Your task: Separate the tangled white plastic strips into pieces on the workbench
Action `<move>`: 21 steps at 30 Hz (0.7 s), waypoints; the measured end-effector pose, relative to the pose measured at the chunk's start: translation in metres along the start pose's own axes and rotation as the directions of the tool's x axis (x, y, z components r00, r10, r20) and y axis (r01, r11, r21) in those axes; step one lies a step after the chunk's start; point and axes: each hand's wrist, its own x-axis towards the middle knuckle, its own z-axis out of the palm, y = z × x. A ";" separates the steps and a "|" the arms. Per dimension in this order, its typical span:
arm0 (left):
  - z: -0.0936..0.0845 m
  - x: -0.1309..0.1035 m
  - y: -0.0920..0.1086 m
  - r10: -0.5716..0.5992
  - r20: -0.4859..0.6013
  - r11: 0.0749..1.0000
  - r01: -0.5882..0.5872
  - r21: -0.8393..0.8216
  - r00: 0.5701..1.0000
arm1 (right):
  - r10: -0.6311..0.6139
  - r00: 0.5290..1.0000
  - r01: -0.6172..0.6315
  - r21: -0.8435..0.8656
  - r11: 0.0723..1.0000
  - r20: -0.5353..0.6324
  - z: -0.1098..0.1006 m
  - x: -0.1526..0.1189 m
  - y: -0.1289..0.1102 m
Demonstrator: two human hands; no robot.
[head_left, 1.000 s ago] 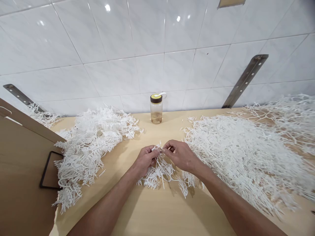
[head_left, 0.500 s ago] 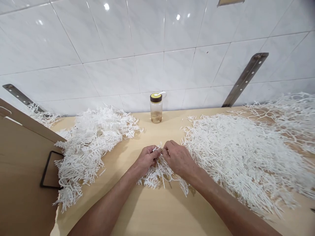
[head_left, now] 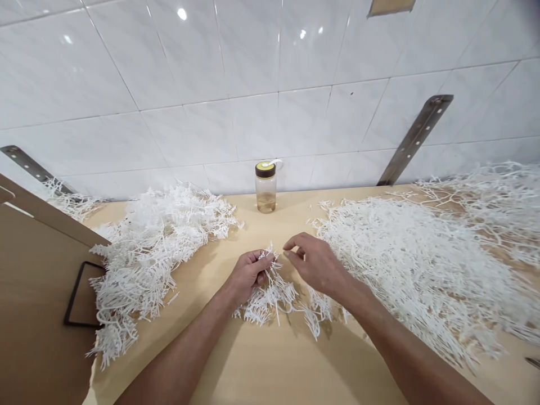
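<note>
Near the middle of the table, my left hand (head_left: 250, 274) is closed on a small bunch of thin white branching strands (head_left: 270, 256) that look like plastic. Its tips stick up past the thumb. To its right, my right hand (head_left: 314, 261) is apart from the bunch, thumb and forefinger spread, with nothing visible between them. Some of its other fingers are curled out of sight. Beneath both hands lies a small loose heap of the same white strands (head_left: 274, 301), trailing off to the right under my right wrist.
A large pile of white strands (head_left: 413, 270) covers the right side, another pile (head_left: 156, 247) the left. A bottle (head_left: 265, 188) with a dark and yellow-green lid stands by the tiled wall. A brown box (head_left: 42, 292) is at the left edge; metal brackets (head_left: 415, 140) lean against the wall.
My right hand has drawn away from my left to the right, and its fingers have opened. My left hand still grips the bunch. The view has shifted slightly.
</note>
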 end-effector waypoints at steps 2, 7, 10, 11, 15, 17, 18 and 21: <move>0.000 0.000 0.001 0.007 -0.006 1.000 -0.007 -0.008 1.000 | -0.040 0.999 0.037 0.108 0.993 0.024 0.005 -0.001 -0.009; -0.001 0.000 0.001 0.007 -0.025 1.000 -0.008 -0.006 1.000 | -0.039 0.999 0.037 0.149 0.988 0.013 0.012 -0.001 -0.016; -0.002 0.000 0.001 0.013 -0.021 1.000 -0.013 -0.013 1.000 | -0.031 1.000 0.031 0.140 0.990 -0.003 0.015 -0.001 -0.015; -0.002 0.000 0.000 0.013 -0.018 1.000 -0.013 -0.014 1.000 | -0.026 1.000 0.027 0.140 0.990 -0.009 0.015 -0.001 -0.014; -0.001 0.000 0.001 0.007 -0.023 1.000 -0.008 -0.021 1.000 | -0.022 1.000 0.022 0.153 0.988 -0.007 0.017 -0.001 -0.016; -0.001 0.000 0.000 0.007 -0.022 1.000 -0.008 -0.020 1.000 | -0.025 1.000 0.025 0.151 0.988 0.001 0.017 -0.001 -0.016; -0.001 0.000 0.000 0.006 -0.022 1.000 -0.007 -0.017 1.000 | -0.025 1.000 0.024 0.146 0.989 0.007 0.016 -0.001 -0.017; 0.000 0.000 0.000 0.005 -0.030 1.000 -0.005 0.001 1.000 | -0.035 0.999 0.035 0.095 0.995 -0.002 0.016 -0.002 -0.016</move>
